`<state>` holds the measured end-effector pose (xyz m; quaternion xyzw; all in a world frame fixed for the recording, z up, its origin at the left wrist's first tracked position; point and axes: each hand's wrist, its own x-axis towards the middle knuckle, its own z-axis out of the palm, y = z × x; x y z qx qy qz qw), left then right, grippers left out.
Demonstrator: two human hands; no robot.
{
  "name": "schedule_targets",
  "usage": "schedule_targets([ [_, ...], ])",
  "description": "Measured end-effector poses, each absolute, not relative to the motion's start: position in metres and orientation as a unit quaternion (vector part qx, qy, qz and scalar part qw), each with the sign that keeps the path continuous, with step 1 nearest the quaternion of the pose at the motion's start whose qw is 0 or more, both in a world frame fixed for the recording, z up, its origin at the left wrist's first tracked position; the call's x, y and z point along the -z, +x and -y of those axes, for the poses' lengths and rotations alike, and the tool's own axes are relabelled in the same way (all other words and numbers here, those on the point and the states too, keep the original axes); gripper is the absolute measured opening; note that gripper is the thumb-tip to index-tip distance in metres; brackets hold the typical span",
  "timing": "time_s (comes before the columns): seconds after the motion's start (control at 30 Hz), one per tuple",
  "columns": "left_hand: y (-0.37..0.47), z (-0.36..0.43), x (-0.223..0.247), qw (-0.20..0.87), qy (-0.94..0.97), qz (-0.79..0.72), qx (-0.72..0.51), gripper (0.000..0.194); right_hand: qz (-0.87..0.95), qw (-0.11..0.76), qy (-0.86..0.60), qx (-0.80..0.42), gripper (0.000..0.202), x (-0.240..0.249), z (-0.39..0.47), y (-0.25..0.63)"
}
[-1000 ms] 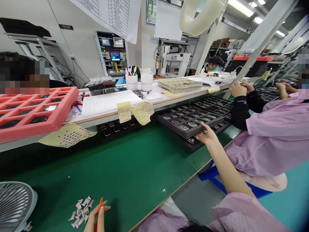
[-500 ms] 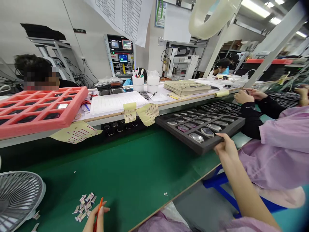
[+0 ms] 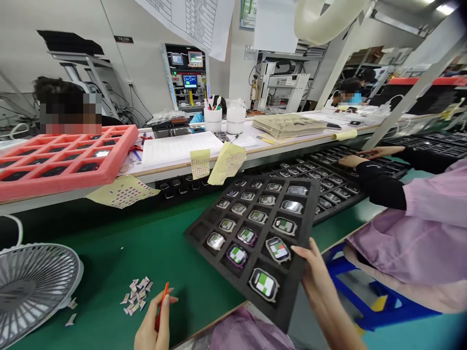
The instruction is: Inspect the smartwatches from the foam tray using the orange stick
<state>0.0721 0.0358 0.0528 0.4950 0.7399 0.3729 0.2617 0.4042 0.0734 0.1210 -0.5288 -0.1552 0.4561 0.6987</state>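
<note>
My right hand [image 3: 314, 272] grips the right edge of a black foam tray [image 3: 305, 209], thumb over the rim. The tray is tilted towards me, its near corner past the bench edge. Smartwatch bodies [image 3: 264, 284] with lit or glossy screens sit in most of its pockets; a few left-side pockets look empty. At the lower left, my left hand [image 3: 155, 318] is closed around a slim orange-red stick-like tool [image 3: 162, 306], its tip pointing up. Just beyond that hand lies a pile of small pale tabs [image 3: 136, 294] on the green bench mat.
A grey fan [image 3: 34, 291] stands at the left, with loose tabs beside it. More black trays [image 3: 337, 204] of watches lie to the right, where a co-worker's hands [image 3: 355, 159] are working. A pink foam tray [image 3: 120, 150] rests on the shelf. A blue stool [image 3: 365, 296] is below.
My right hand has drawn the black tray left and towards me and tipped it, so its watches now face me. My left hand still holds the orange-red tool. The view has shifted slightly.
</note>
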Motion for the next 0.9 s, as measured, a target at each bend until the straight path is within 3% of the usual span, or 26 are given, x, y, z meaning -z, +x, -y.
schedule_targets([
  [0.23,0.068,-0.029,-0.053,0.287,0.480,-0.734,-0.386,0.050,0.105,0.663,-0.511,-0.537,0.045,-0.077,-0.057,0.314],
  [0.47,0.060,-0.054,-0.047,0.287,0.479,-0.738,-0.379,0.055,0.174,0.571,-0.471,-0.649,0.062,-0.029,-0.027,0.303],
  [0.6,0.054,-0.077,-0.045,0.268,0.511,-0.718,-0.389,0.054,0.222,0.462,-0.461,-0.725,0.089,-0.021,-0.020,0.312],
  [0.7,0.049,-0.085,-0.046,0.246,0.529,-0.734,-0.349,0.051,0.353,0.317,-0.453,-0.755,0.094,-0.039,-0.027,0.332],
  [0.83,0.038,-0.078,-0.052,0.180,0.502,-0.797,-0.284,0.046,0.650,0.103,-0.348,-0.667,0.062,-0.108,-0.056,0.374],
  [0.9,0.026,-0.070,-0.050,0.132,0.469,-0.830,-0.271,0.046,0.732,0.108,-0.294,-0.605,0.062,-0.152,-0.079,0.393],
])
